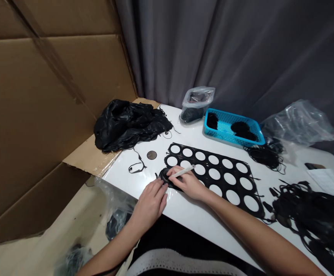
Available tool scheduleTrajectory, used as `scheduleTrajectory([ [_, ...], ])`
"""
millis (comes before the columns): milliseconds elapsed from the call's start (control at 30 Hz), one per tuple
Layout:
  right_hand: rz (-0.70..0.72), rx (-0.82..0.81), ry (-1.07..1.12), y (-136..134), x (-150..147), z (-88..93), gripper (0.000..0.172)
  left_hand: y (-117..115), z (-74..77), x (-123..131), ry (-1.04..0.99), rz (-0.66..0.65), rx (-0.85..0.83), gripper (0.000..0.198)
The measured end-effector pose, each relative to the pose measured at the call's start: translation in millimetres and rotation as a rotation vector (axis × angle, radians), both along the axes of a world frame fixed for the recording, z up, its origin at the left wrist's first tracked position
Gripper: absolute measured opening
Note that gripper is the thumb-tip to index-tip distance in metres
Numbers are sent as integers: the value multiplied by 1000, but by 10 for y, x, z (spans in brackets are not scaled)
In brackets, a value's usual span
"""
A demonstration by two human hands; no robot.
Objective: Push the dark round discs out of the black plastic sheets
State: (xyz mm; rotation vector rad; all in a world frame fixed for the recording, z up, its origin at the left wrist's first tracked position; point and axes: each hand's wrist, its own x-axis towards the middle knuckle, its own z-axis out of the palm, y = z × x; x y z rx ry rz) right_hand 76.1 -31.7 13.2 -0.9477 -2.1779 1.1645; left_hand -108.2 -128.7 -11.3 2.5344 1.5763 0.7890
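Note:
On the white table lies a black sheet [221,168] with rows of round cut-outs, the white tabletop showing through them. My right hand [190,184] grips a slim white pen-like tool [183,171], its tip lowered toward the sheet's near-left corner. Which kind of tool it is cannot be made out. Flat fingers of my left hand [152,199] rest at that same corner, close to the right fingertips. A round dark piece [164,175] shows there, partly covered by my hands. Left of the sheet are a loose dark disc [151,155] and a thin black scrap loop [135,167].
A heap of black sheet material [129,126] sits at back left beside cardboard [54,96]. Behind the sheet are a clear bag [197,101] and a blue basket [230,138] holding black pieces. Black strips [313,214] cover the right side near a paper [326,180].

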Motion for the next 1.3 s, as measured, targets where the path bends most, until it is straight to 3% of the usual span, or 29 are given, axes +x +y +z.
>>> scheduleTrajectory([
  [600,32,61,-40,14,-23,-11,13,16,-5,-11,-25,-13,-15,32],
  [800,81,248,-106,-120,-47,-44,12,16,-29,-27,-12,-31,-9,37],
  [900,92,356,-175,-226,-88,-110,20,30,-33,-37,16,-43,6,34],
  [1000,-56,300,-95,-150,-137,-177,20,48,-15,-43,26,-43,18,32],
  [1133,-471,-115,268,213,-17,-95,23,67,22,-53,12,-41,51,32],
  [1233,-640,-380,584,333,421,111,35,82,29,-77,21,-31,77,31],
  [1300,-753,-371,680,228,905,236,37,108,21,-104,31,-32,97,29],
])
